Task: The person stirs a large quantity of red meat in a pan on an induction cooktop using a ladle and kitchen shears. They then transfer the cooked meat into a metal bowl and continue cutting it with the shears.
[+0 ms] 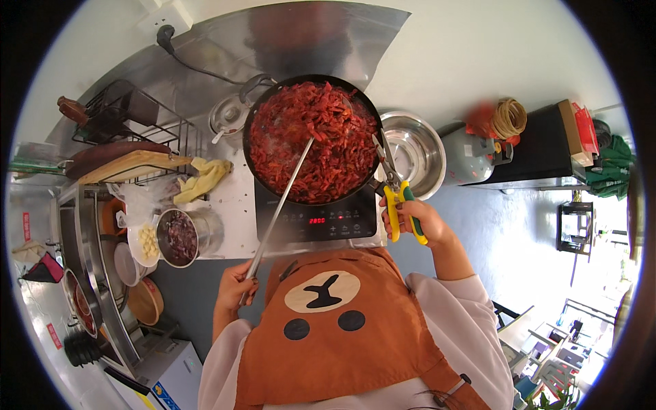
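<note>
Red chopped or dried chilies [328, 148] fill a dark wok [247, 134] that sits on a black induction cooker [315, 215] with a lit red display. My left hand [237, 288] grips the long metal handle [287, 197] of a cooking utensil. The utensil's head is mostly buried among the chilies, so its shape is hard to make out. In my right hand [420, 220] are kitchen scissors [394, 177] with yellow and green grips. Their blades stand apart at the wok's right rim, and part of the wok handle [378, 185] shows beside my fingers.
Right of the wok lies a stainless steel basin [435, 154], with a gas cylinder [464, 154] beyond. At left are a steel pot [195, 238] of chopped purplish pieces, a bowl of garlic cloves [147, 243], a yellow cloth [202, 179] and a lidded jar [228, 115]. A power cord [200, 70] runs behind.
</note>
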{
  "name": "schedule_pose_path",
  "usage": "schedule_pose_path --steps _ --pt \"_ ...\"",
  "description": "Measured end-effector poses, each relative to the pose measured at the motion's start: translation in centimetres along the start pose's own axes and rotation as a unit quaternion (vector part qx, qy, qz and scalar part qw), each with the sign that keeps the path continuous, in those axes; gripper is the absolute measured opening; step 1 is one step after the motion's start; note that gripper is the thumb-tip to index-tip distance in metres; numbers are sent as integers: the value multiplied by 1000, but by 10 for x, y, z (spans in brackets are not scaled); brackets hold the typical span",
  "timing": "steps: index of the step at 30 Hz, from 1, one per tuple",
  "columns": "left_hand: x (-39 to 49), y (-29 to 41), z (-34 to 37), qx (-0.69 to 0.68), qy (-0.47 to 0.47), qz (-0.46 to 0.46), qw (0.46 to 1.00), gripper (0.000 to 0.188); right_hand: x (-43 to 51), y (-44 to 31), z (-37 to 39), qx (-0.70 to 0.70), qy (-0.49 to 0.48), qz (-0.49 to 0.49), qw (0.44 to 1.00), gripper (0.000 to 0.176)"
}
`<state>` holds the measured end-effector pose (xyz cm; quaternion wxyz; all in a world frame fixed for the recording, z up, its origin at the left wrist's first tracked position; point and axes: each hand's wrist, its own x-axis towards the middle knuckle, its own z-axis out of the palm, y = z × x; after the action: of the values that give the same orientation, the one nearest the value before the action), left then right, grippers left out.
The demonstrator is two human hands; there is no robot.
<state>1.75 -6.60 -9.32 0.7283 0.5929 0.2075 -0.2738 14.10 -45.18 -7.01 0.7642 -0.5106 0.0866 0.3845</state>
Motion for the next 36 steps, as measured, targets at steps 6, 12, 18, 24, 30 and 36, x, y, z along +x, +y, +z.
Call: schedule_pose_path --steps 6,12,18,24,30,36 --pt "-18 13 0 58 50 24 997 49 13 -2 3 -43 1 20 999 33" --pt "-32 15 -2 146 97 62 983 49 22 0 7 -45 -8 51 998 37" --pt "-48 21 -8 176 131 51 974 48 22 2 7 -61 6 49 997 36" --pt "-57 33 -9 449 239 212 834 48 16 -2 10 -54 26 33 998 32" --pt "-58 48 -15 684 304 327 577 46 17 9 13 31 -24 43 998 42" --pt "-4 29 -15 736 307 296 526 45 34 23 24 276 -136 58 950 45"
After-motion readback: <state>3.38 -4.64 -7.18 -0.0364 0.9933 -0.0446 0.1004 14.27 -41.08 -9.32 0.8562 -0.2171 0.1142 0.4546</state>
